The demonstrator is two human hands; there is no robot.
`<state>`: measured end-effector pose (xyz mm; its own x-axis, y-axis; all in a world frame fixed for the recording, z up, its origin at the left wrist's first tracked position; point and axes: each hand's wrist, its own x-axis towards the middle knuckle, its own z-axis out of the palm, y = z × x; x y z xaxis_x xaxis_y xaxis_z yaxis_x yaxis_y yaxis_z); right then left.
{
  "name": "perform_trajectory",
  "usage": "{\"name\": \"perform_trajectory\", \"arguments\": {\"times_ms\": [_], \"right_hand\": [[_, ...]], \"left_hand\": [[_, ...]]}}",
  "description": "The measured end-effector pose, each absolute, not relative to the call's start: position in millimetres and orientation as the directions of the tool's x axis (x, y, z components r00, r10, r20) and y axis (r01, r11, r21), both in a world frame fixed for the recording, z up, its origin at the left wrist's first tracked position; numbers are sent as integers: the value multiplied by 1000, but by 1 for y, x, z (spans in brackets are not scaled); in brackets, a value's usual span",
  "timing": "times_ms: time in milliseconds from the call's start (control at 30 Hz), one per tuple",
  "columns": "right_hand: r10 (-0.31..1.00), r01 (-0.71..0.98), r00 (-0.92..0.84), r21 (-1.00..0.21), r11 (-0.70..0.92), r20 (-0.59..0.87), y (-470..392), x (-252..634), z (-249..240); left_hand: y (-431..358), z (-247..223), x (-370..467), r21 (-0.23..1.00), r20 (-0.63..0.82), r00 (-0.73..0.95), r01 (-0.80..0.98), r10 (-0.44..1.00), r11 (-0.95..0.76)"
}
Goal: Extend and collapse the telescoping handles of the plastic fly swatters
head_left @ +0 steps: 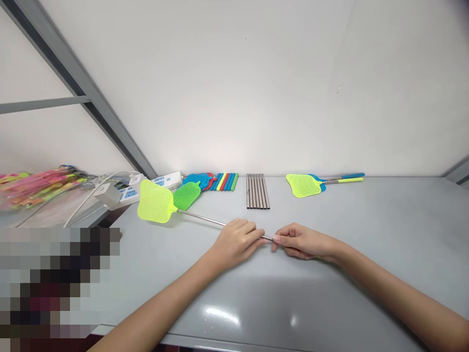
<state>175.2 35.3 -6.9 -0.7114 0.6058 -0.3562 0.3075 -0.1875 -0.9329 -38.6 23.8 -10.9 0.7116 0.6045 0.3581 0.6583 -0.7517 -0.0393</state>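
Note:
A yellow fly swatter [156,201] is held over the grey table, its mesh head to the left and its thin metal rod running right. My left hand [238,240] is closed around the rod. At the rod's right end, my right hand [302,242] pinches with thumb and fingers; its palm is hidden, though a sliver of yellow-green shows under the wrist. Behind the yellow head lie a green swatter head [187,195] and several blue heads [196,181]. Coloured handle grips [225,182] sit in a row beside them, and a row of metal tubes [257,191] lies behind my hands.
Two swatters with handles, one yellow [304,186] and one blue, lie at the back right. White power strips [166,180] with plugs and cables stand at the back left. Bagged colourful items [44,186] lie beyond. A pixelated area covers the lower left. A white wall backs the table.

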Motion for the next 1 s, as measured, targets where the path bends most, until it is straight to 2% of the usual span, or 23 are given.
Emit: {"name": "perform_trajectory", "arguments": {"times_ms": [133, 400, 1000], "right_hand": [[593, 303, -707, -923, -237, -385, 32, 171, -8], [521, 266, -762, -920, -289, -384, 34, 173, -6], [468, 247, -799, -916, -317, -377, 44, 172, -8]], "left_hand": [[18, -16, -28, -100, 371, 744, 626, 555, -773], [25, -15, -35, -180, 378, 745, 642, 550, -746], [37, -4, -44, -114, 329, 765, 615, 554, -780]]}}
